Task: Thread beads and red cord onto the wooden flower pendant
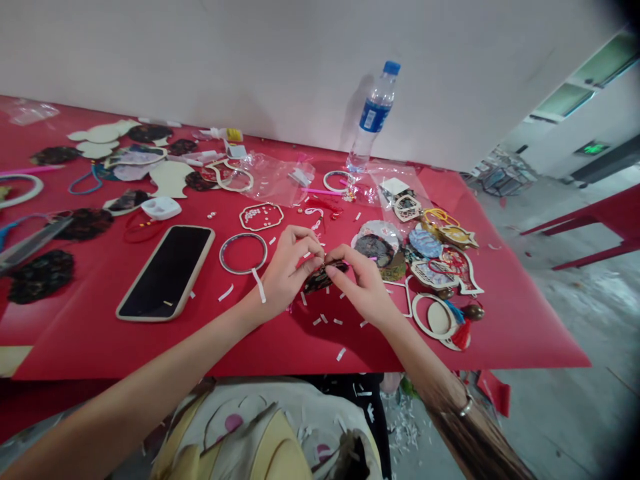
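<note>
Over the red table (280, 340), my left hand (287, 270) and my right hand (361, 283) meet at a small dark patterned craft piece (320, 277). Both hands pinch its edge with fingertips closed on it. The piece is held just above the tabletop, partly hidden by my fingers. A strip of white paper (259, 285) clings near my left wrist. Small white paper scraps (330, 321) lie scattered below my hands.
A phone (167, 271) lies face up to the left, a metal ring (243, 253) beside it. Wooden frames and finished ornaments (440, 263) pile at the right. A water bottle (374, 117) stands at the back by the wall. Fabric pieces and clear bags cover the far left.
</note>
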`<state>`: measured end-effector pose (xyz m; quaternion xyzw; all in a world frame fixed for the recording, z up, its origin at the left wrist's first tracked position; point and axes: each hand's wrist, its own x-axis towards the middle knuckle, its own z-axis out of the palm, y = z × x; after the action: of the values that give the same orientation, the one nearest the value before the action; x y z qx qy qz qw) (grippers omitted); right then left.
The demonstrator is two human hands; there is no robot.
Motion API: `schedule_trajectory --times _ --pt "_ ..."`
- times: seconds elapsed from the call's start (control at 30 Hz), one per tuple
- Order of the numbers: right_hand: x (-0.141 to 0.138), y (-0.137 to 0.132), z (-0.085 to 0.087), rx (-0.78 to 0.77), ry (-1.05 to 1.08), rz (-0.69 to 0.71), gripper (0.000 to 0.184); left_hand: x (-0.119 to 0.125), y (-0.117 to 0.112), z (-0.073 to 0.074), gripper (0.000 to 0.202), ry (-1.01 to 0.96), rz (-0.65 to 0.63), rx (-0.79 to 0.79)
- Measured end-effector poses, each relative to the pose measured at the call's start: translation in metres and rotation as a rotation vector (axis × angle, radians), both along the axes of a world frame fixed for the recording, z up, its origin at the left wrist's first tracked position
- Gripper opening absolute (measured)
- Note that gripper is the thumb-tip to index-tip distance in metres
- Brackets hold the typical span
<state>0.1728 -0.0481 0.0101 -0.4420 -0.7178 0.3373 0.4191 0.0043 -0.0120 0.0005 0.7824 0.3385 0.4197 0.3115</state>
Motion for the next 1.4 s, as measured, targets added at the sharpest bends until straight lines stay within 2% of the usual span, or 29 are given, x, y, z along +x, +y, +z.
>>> schedule_trajectory --times 0.1,0.23,0.43,0.63,0.83,1.03,1.4 --pt "-0.002 0.001 -0.002 -0.004 0.039 -0.005 0.011 0.001 0.0 -0.003 0.024 -0.119 -0.068 -0.151" --pt "-0.004 0.001 -0.005 0.006 0.149 -0.043 0.033 0.001 0.0 -0.005 0.021 -0.228 -0.127 -0.282" --pt "-0.005 0.002 -0.009 0.039 0.182 -0.043 0.026 0.003 -0.002 -0.008 0.019 -0.346 -0.12 -0.43" --pt "-0.011 -0.001 -0.007 0.182 0.188 -0.201 0.015 0.007 -0.003 -0.011 0.021 -0.399 -0.066 -0.488" --pt "-0.016 -0.001 -0.009 0.1 0.324 -0.24 0.014 0.009 -0.002 -0.018 0.023 -0.559 -0.125 -0.646" --pt "-0.015 0.0 -0.014 0.024 0.433 -0.231 0.012 0.01 -0.005 -0.015 0.023 -0.582 -0.165 -0.759" --pt "-0.02 0.001 -0.009 0.074 0.366 -0.246 0.01 0.009 -0.003 -0.014 0.028 -0.603 -0.165 -0.867"
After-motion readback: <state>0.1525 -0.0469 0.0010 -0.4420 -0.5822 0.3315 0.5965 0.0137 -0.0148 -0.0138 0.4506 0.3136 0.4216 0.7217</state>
